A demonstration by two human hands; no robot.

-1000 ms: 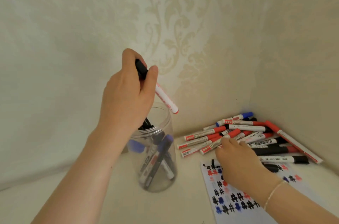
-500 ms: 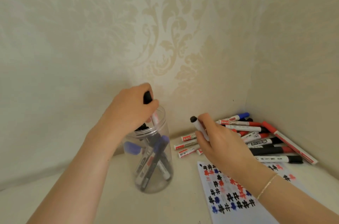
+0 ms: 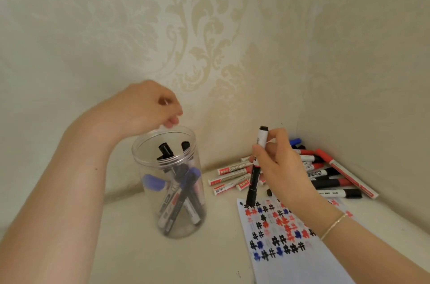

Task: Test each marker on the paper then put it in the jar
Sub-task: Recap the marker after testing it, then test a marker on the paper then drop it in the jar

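Gripping a black-capped marker (image 3: 256, 167) nearly upright at centre right of the frame, right hand (image 3: 279, 167) with fingers curled round its white barrel, capped lower end just above the top edge of the paper (image 3: 290, 260). Printed label on that barrel too small to read. Hovering over the mouth of the jar (image 3: 172, 181) at frame centre, left hand (image 3: 144, 109) holding nothing, fingers loosely bent. Clear, smooth plastic cylinder with a ridged, threaded rim, standing on the cream desk (image 3: 116, 248); black, blue and white markers leaning inside. White sheet at lower right, covered in rows of black, red and blue hash-shaped scribbles. Piled in the right corner against the wall, loose markers (image 3: 325, 174), slim round tubes with red, black or blue caps; lettering on the nearest barrels blurred, not legible. Pale damask-patterned wallpaper (image 3: 197, 39) behind. Thin gold bracelet (image 3: 332, 225) on the right wrist.
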